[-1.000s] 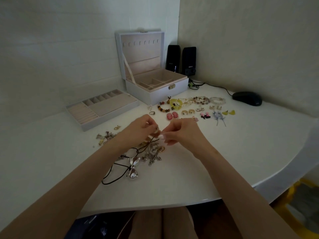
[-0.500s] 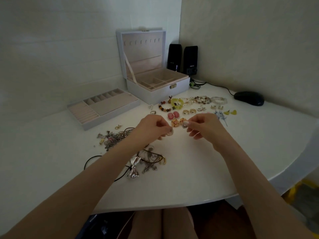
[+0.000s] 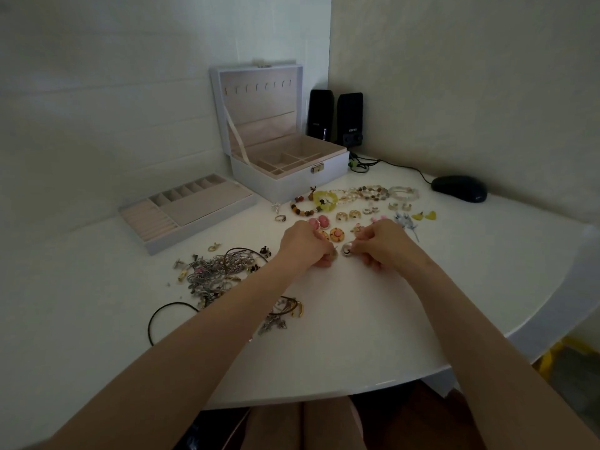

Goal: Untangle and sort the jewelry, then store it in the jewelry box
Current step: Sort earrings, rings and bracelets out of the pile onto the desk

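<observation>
At table centre: left hand (image 3: 303,245) and right hand (image 3: 381,243) sit low over the white tabletop (image 3: 357,319), fingertips nearly meeting, just in front of the sorted earring rows.
Right hand: thumb and forefinger pinch a small round pale earring (image 3: 346,251) with a dark mark on its face. Can't tell if it touches the table.
Left hand: fingers curled in toward that earring. Tips are hidden, so cannot tell what it holds, if anything.
Step (judged): laying out a freed earring, maybe a pair, beside the two round orange earrings (image 3: 336,234).
Do it well: set it face up, in line with the row, a gap from the orange pair. Lift the fingers straight off, no dragging. Keep mates together.
Tangle: grey-and-pink knot of chains and cords (image 3: 217,271) lies left of the left forearm, apart from the rows. Keep the wrists off it.
Storage: white lidded jewelry box (image 3: 285,180) stands open at the back, flat white ring tray (image 3: 207,207) beside it. Storing looks still ahead.
</observation>
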A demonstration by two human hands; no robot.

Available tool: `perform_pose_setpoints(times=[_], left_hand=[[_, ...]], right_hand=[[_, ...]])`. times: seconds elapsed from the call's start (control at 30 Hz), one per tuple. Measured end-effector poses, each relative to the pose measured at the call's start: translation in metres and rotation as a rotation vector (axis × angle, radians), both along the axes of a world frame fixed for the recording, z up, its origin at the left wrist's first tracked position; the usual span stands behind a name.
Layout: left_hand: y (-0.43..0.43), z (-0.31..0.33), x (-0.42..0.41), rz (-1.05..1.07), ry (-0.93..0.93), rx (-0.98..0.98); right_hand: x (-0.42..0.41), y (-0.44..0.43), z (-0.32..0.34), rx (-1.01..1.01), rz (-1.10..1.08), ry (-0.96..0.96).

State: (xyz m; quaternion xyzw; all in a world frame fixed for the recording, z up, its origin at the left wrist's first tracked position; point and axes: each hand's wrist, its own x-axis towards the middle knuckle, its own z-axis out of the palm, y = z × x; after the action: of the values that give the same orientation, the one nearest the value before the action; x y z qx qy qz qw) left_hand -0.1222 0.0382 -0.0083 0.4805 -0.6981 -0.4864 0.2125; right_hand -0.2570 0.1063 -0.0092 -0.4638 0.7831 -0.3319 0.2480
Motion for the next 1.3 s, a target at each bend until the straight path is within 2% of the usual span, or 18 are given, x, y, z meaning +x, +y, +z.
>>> perform_pose_setpoints(times=[0.13,0.23,0.37,0.53,0.7,0.8,0.97,1.03,1.3], left_hand=[[0.001,0.0,0.004,-0.047,-0.147,-0.241],[0.002,0.001,0.008,-0.141,-0.223,-0.298],[0.003,-0.001,0.017,-0.165,-0.256,-0.444],[0.007,-0.007,0.012,-0.355,-0.342,-0.607],[0.003,-0.003,0.008,-0.345,-0.385,-0.683],[0.001,-0.001,0.013,-0.278,-0.261,-0.616],[-0.003,-0.005,0.014,-0.146,0.091,-0.23],[-0.002,-0.005,0.01,-0.078,0.166,-0.107],[-0.003,-0.015,-0.003,0.088,-0.059,-0.255]], right_hand=[[-0.002,0.001,-0.004,-0.019,0.006,0.004],[-0.003,0.001,-0.005,-0.039,0.012,0.004],[-0.005,0.0,-0.008,-0.07,-0.002,0.012],[-0.005,-0.002,-0.013,-0.104,-0.02,0.059],[-0.007,-0.001,-0.018,-0.135,-0.027,0.079],[-0.007,-0.001,-0.02,-0.146,-0.031,0.084],[-0.006,-0.001,-0.021,-0.147,-0.028,0.105],[-0.006,0.0,-0.021,-0.145,-0.027,0.108],[-0.004,0.001,-0.021,-0.159,-0.034,0.154]])
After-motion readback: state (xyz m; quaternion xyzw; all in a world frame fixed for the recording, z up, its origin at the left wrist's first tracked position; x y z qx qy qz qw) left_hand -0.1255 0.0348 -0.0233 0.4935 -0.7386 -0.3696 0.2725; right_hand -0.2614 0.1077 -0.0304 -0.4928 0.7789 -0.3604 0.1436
